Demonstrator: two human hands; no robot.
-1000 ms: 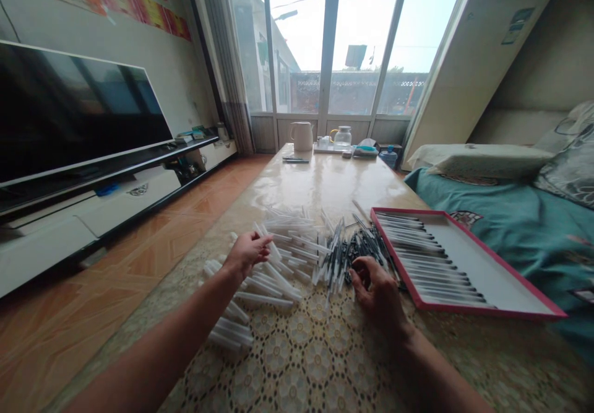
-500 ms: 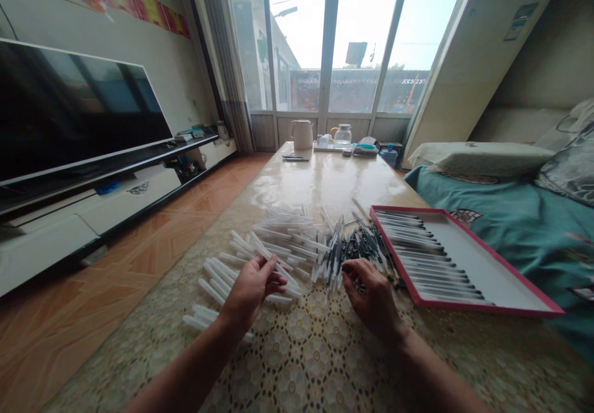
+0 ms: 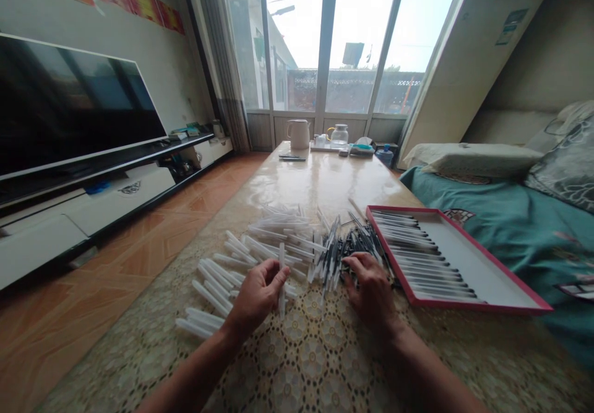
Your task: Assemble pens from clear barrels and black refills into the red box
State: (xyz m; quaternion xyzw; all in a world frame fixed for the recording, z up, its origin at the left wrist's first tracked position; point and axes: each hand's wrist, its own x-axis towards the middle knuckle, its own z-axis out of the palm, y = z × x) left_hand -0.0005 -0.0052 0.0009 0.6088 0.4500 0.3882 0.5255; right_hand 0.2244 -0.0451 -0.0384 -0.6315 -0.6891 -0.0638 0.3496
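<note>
My left hand (image 3: 260,292) pinches a translucent white pen barrel (image 3: 281,283) between thumb and fingers, held nearly upright above the table. Loose pen barrels (image 3: 213,286) like it lie in heaps around and beyond that hand. My right hand (image 3: 371,289) has its fingers curled down at the near edge of a pile of small black pen parts (image 3: 359,239); whatever is between its fingertips is too small to make out. Between the hands lie several pen refills (image 3: 330,252) with dark sections and pale ends.
Right of the pile, a pink-rimmed tray (image 3: 505,270) holds a row of black-tipped pens (image 3: 427,252). A pitcher (image 3: 298,134), a glass jug (image 3: 340,135) and several more pens (image 3: 292,158) stand or lie at the table's far end. A green-covered sofa (image 3: 501,215) borders the right side.
The pen barrel in my left hand has turned from slanting to nearly upright. My right hand has shifted slightly and its fingers reach lower into the black parts. The view has moved a little.
</note>
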